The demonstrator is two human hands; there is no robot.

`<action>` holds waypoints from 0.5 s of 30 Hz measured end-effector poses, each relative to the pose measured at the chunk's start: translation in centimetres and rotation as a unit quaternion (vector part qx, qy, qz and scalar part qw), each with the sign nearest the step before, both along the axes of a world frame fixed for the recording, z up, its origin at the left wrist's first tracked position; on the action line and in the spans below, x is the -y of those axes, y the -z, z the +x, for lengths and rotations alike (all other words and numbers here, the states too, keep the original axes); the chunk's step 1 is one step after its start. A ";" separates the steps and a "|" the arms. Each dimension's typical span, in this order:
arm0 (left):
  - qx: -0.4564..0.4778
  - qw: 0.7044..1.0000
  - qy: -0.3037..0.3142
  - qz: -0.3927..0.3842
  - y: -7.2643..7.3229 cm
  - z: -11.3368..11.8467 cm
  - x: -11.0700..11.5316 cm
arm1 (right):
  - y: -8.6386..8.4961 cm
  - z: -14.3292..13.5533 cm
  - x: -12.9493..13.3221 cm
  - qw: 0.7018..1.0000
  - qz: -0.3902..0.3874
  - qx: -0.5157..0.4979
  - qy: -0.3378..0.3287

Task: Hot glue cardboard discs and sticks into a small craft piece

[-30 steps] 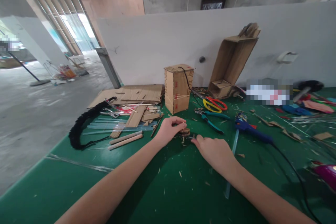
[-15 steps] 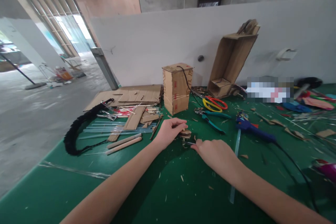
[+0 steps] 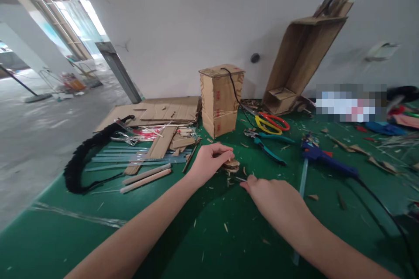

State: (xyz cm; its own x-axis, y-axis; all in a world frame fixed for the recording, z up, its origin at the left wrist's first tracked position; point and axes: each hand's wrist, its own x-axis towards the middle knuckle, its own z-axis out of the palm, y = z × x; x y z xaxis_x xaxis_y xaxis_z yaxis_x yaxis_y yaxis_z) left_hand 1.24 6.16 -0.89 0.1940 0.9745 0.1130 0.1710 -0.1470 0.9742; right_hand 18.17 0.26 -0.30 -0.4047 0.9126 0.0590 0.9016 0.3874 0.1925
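Observation:
My left hand (image 3: pixel 209 163) is closed, its fingers and thumb pinching a small rounded piece of layered cardboard (image 3: pixel 232 166) low over the green tabletop. A pale bit shows at the thumb tip, too small to name. To the right, my right hand (image 3: pixel 273 198) is closed around a thin metal blade-like tool (image 3: pixel 241 179). Only its narrow tip shows, pointing left, just below and apart from the cardboard piece; its handle is hidden in the fist. Small cardboard shavings lie under and around both hands.
A cardboard box (image 3: pixel 218 104) stands behind my hands. Scissors (image 3: pixel 270 123), teal-handled pliers (image 3: pixel 268 148) and a blue glue gun (image 3: pixel 327 162) lie to the right. Glue sticks (image 3: pixel 114 159), wooden rods (image 3: pixel 145 181) and a black fuzzy strip (image 3: pixel 81 157) are left. A tall cardboard structure (image 3: pixel 301 56) leans by the wall.
The head view has tilted down and come slightly nearer. My left hand keeps its hold on the cardboard piece, and the tool tip in my right hand sits slightly farther from it.

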 end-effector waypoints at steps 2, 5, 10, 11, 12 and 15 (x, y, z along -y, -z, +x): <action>-0.001 1.000 0.005 0.005 0.1 0.0 0.1 | -0.1 0.0 0.1 1.000 -0.014 0.001 -0.010; -0.036 0.999 0.001 0.034 0.4 -0.1 0.3 | -0.1 0.1 0.3 0.999 -0.006 0.014 -0.032; -0.146 0.975 -0.052 0.159 -0.3 0.0 0.2 | 0.0 0.5 0.9 0.997 0.081 0.012 -0.002; -0.166 0.964 -0.068 0.195 -0.9 0.0 0.4 | -0.1 0.6 0.9 0.995 0.098 0.013 -0.007; -0.181 0.953 -0.082 0.228 -1.9 -0.1 0.9 | -0.2 0.7 0.8 0.993 0.114 0.013 -0.019; -0.210 0.943 -0.084 0.244 -5.2 -0.8 4.7 | -0.8 1.2 0.8 0.985 0.157 -0.001 -0.067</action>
